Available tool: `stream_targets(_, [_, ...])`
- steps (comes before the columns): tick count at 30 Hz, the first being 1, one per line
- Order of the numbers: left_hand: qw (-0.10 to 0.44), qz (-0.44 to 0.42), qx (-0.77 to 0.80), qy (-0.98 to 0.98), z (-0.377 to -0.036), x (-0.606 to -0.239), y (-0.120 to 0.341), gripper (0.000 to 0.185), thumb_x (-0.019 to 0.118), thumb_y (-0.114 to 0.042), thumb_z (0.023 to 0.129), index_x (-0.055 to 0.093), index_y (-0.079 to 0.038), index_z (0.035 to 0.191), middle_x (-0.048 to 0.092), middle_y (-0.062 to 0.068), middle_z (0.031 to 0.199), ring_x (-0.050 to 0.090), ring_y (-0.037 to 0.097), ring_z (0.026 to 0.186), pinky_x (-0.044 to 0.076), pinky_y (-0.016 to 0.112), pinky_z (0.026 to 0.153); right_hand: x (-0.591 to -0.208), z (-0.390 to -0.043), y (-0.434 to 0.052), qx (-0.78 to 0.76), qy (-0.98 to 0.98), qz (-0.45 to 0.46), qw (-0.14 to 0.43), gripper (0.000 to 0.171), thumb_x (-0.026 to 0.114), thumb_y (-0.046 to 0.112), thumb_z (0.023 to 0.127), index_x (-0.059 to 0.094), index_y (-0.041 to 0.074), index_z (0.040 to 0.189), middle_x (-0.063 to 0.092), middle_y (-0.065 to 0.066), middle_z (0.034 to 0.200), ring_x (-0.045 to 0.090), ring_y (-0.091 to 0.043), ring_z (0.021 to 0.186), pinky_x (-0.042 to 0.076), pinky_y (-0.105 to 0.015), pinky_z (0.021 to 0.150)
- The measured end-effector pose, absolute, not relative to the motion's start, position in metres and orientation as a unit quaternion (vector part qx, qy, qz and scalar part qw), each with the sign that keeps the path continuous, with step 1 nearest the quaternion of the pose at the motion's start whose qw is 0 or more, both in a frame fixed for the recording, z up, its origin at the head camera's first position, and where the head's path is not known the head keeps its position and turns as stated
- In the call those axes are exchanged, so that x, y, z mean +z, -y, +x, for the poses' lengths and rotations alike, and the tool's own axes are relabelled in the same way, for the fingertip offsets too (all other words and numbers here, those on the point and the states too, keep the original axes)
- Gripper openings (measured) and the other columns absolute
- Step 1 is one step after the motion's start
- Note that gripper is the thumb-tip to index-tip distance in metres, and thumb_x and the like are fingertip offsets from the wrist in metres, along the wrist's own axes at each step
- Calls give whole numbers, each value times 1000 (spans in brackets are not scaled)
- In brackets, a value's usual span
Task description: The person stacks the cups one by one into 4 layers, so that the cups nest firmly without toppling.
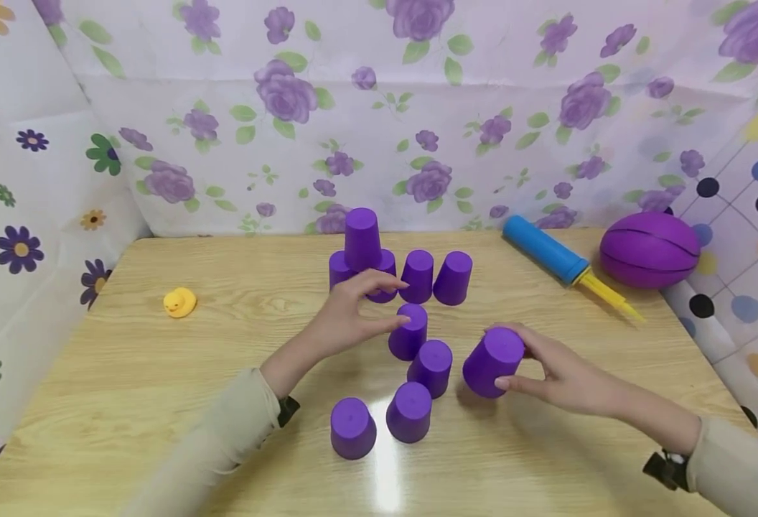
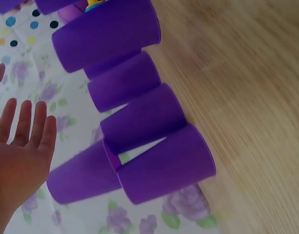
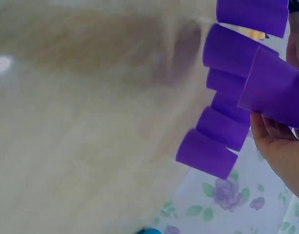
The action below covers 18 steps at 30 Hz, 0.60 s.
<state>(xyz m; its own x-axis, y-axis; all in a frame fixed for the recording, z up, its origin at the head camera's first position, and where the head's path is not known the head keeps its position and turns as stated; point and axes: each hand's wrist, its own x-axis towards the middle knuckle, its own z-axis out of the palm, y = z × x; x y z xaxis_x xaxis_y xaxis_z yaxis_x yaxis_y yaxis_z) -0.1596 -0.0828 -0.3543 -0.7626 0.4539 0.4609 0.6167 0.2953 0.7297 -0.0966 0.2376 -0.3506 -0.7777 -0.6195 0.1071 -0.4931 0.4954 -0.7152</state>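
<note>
Right hand [image 1: 563, 377]: grasping one purple cup [image 1: 492, 362], thumb on near side, fingers round far side. That cup is mouth-down, just off the table [image 1: 237, 445], right of the middle row. Left hand [image 1: 343, 319]: released, holding nothing, fingers extended, thumb well apart from them. Thumb overlaps row cup [image 1: 408, 341] in head view; can't tell contact there. Top cup [image 1: 362, 240] sits upside down on the back cups [image 1: 340, 271].
</note>
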Motion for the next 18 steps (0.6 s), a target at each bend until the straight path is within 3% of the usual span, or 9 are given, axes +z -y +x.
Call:
stream_targets(4, [16,-353,-457,816,-162,-358,71,47,77,-21,77,60,-12,120,62,-3,115,55,11,110,43,26,101,-335,-111,-236,-368,-867,-330,68,55,68,19,86,42,15,134,57,4,122,56,-9,110,49,-24,92])
stream_targets(10, [-64,-351,-426,831,-171,-364,62,53,72,-28,82,55,-10,129,57,2,128,48,12,123,35,29,109,-324,-131,-230,-372,-863,-338,48,55,67,14,86,40,12,134,55,3,122,53,-7,113,45,-17,95])
stream_targets(18, [-95,-332,-395,851,-174,-372,62,61,77,-34,77,54,-16,130,55,-1,131,47,13,125,36,30,108,-316,-160,-223,-394,-854,-338,37,56,65,10,88,37,12,137,52,0,124,51,-6,115,43,-15,97])
